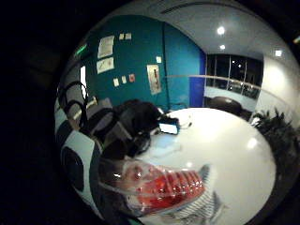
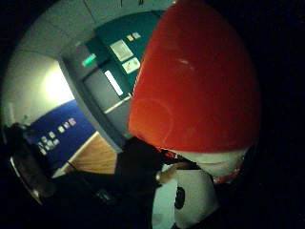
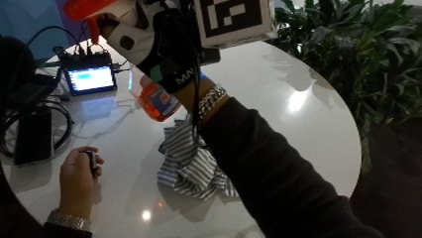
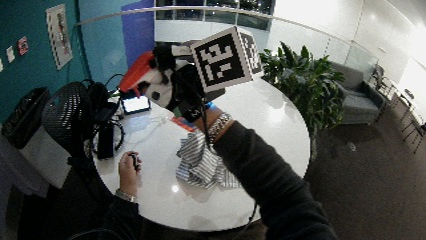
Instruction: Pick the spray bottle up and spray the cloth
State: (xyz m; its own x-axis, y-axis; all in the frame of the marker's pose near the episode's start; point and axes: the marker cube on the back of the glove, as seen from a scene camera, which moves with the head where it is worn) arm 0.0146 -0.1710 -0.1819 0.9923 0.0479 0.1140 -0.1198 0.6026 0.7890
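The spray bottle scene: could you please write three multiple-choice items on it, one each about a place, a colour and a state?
1. Where does the striped cloth lie?
A. On the white table
B. On the floor
C. Over the plant

2. What colour is the spray bottle's head?
A. Blue
B. Red-orange
C. Green

3. What is the state of the spray bottle?
A. Standing on the table
B. Lying on the cloth
C. Held in the air by the gloved right hand

Answers: 1 A, the cloth sits crumpled on the tabletop; 2 B, both outside views show a red-orange head; 3 C, of the two hands, the gloved one grips it above the cloth.
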